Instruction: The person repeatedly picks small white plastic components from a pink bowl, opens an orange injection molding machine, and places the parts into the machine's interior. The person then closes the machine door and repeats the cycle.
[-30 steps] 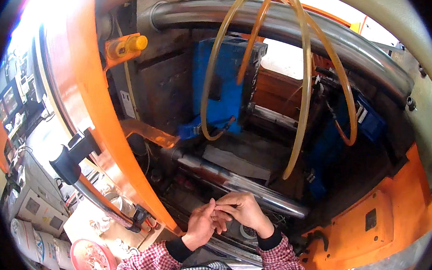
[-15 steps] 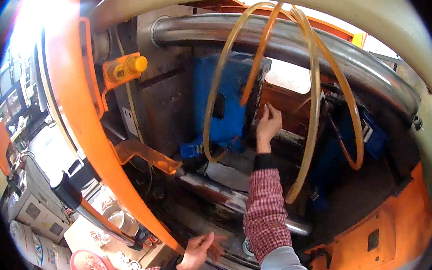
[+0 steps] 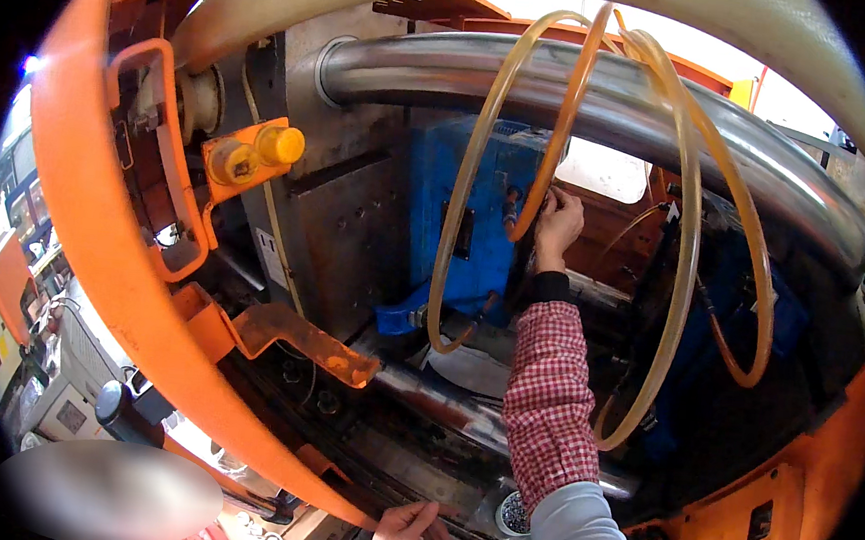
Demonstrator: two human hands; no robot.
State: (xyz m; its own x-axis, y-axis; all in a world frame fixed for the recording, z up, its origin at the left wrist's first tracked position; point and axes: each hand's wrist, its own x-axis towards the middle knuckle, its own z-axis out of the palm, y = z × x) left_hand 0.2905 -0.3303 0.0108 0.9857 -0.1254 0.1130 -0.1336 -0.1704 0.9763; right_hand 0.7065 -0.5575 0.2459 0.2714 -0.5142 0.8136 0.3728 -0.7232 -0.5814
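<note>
My right arm reaches deep into a machine, and my right hand point(image 3: 560, 224) is beside the right edge of a blue metal block point(image 3: 436, 185). Its fingers are curled together; whatever they may hold is hidden. An amber hose point(image 3: 561, 128) hangs just left of these fingers, and its lower end meets a fitting on the block. Low in the view, my left hand point(image 3: 402, 535) is near the orange frame's lower end, fingers loosely stretched, with nothing visible in them.
A thick steel bar point(image 3: 446, 70) crosses above my right hand. Paler looped hoses point(image 3: 691, 228) hang to the right. An orange bracket point(image 3: 307, 347), a yellow knob point(image 3: 283, 145) and the curved orange frame point(image 3: 147, 330) stand left. A small round container point(image 3: 513, 514) sits below my right forearm.
The view has shifted, so the machine appears farther right. My right hand has risen slightly against the block's edge, closer to the amber hose. My left hand has dropped lower, by the orange frame.
</note>
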